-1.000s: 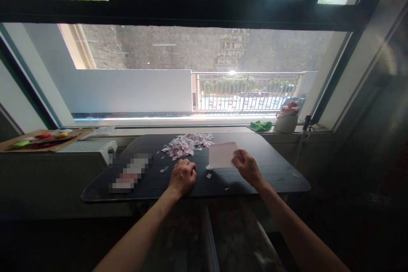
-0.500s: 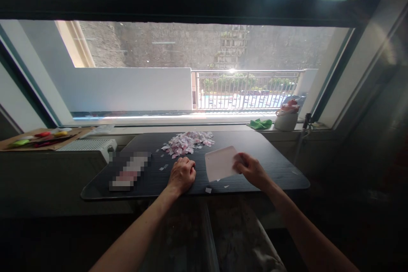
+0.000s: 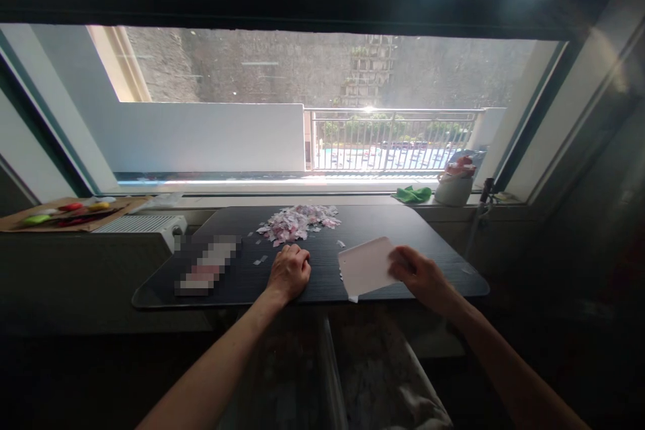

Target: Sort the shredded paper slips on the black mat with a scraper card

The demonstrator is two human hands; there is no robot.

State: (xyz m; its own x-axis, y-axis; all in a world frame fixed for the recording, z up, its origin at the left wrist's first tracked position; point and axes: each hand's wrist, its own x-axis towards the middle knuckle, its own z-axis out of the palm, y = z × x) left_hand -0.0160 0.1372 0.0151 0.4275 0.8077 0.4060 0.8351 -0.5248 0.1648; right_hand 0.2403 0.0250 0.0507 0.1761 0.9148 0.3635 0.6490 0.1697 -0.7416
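My right hand (image 3: 410, 269) grips the right edge of a stiff white card (image 3: 369, 267) with rounded corners, slanted low over the right part of the dark table. Small paper scraps (image 3: 353, 298) peek out along the card's left and lower edges. My left hand (image 3: 289, 273) rests on the table with its fingers curled in; its palm side is hidden, so I cannot tell whether anything is inside. Just beyond it lies a heap of torn pinkish-white paper scraps (image 3: 297, 223). A few loose scraps (image 3: 260, 260) lie left of my left hand.
A pixelated patch (image 3: 209, 269) covers something on the left of the dark table (image 3: 403, 225). On the left, a cardboard sheet (image 3: 118, 211) carries coloured items beside a white radiator (image 3: 146, 223). A green cloth (image 3: 413, 194) and a white container (image 3: 453, 188) stand on the windowsill.
My right hand has moved the card to the right and slightly toward me. Loose scraps near the front edge now lie against or under it. My left hand stays put.
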